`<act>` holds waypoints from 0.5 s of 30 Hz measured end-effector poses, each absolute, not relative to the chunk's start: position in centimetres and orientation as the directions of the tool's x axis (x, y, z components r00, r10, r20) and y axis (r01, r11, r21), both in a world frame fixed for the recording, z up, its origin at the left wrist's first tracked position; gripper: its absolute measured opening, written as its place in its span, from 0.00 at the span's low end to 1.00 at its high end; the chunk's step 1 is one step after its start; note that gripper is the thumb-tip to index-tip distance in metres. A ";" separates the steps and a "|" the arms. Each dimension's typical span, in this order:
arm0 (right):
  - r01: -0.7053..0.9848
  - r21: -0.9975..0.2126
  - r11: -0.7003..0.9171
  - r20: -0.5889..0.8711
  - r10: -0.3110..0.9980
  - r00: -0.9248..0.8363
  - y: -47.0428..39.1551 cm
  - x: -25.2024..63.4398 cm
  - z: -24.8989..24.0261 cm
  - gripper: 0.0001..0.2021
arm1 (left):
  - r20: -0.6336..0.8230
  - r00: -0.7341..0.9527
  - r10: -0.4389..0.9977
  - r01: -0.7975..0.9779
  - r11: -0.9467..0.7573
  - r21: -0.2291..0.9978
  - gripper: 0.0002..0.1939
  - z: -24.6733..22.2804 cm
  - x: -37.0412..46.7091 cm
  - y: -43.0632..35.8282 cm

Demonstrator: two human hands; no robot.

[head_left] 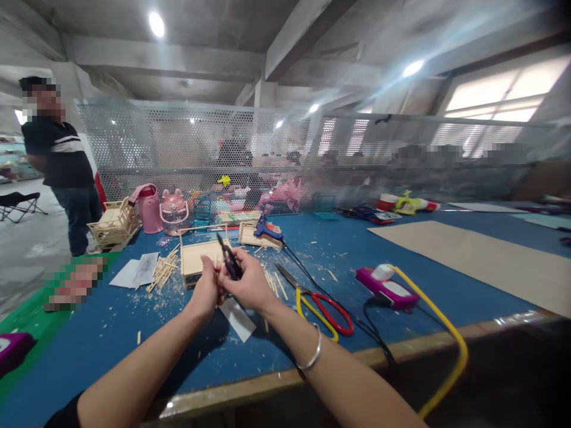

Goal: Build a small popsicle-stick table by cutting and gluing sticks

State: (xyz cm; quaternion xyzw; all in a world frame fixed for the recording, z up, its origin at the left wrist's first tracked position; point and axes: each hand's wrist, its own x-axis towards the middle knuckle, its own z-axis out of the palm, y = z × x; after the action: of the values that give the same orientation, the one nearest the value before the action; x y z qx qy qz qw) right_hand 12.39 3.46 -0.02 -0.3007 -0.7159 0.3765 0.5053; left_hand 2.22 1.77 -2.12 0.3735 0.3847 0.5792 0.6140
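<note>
My right hand (247, 279) is closed round a dark, slim tool (228, 255) with a pointed tip aimed up and left; its exact kind is hard to make out. Close against it, my left hand (209, 285) has its thumb raised and its fingers pinched together. Something small and pale, perhaps a thin wooden stick, shows by the fingertips, but the fingers mostly hide it. Just behind both hands stands a small model of light wooden sticks (196, 257) with upright posts. A white slip of paper (238, 320) lies beneath my hands on the blue table (276, 356).
Loose sticks (165, 268) and paper sheets (136, 270) lie left. A blue glue gun (267, 230) rests on another stick piece behind. Red-and-yellow scissors (319, 306), a purple power strip (387, 288) with yellow cable, and cardboard (482, 255) lie right. A person (66, 154) stands far left.
</note>
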 end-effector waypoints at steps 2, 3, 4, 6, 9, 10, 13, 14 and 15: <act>-0.064 -0.885 0.462 0.462 0.850 -0.251 4.2 12.8 0.1 0.11 | -0.016 0.053 0.998 -0.462 0.039 0.886 0.20 -1.8 1.8 1.9; -0.125 -0.897 0.424 0.442 0.870 -0.220 4.7 13.0 0.1 0.12 | -0.015 0.079 0.997 -0.461 0.050 0.886 0.17 -1.7 1.7 1.9; -0.178 -0.903 0.391 0.421 0.886 -0.193 5.1 13.3 0.1 0.14 | -0.033 0.108 0.994 -0.442 0.078 0.894 0.14 -1.6 1.5 1.9; -0.247 -0.910 0.333 0.379 0.910 -0.170 5.8 13.7 0.0 0.16 | -0.094 0.168 0.981 -0.398 0.155 0.904 0.11 -1.4 1.2 1.9; -0.272 -0.924 0.269 0.327 0.924 -0.197 6.2 13.9 -0.2 0.17 | -0.151 0.218 0.964 -0.384 0.227 0.895 0.09 -1.3 1.0 1.7; -0.272 -0.926 0.261 0.321 0.924 -0.207 6.2 13.9 -0.2 0.17 | -0.157 0.227 0.961 -0.391 0.237 0.889 0.09 -1.3 1.0 1.6; -0.278 -0.925 0.260 0.328 0.916 -0.232 6.1 13.9 -0.2 0.17 | -0.185 0.239 0.953 -0.420 0.274 0.865 0.09 -1.0 1.0 1.4; -0.281 -0.922 0.267 0.336 0.911 -0.238 6.0 13.9 -0.2 0.17 | -0.201 0.242 0.949 -0.430 0.291 0.855 0.10 -0.9 0.9 1.3; -0.281 -0.919 0.275 0.346 0.906 -0.244 6.0 13.9 -0.2 0.17 | -0.216 0.242 0.946 -0.439 0.305 0.845 0.10 -0.8 0.9 1.3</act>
State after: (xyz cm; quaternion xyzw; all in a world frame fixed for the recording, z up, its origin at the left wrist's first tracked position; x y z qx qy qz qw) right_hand 13.95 6.02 -0.20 -0.2708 -0.5769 0.5377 0.5521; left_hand 0.90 1.33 -0.79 0.3345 0.3787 0.4855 0.7135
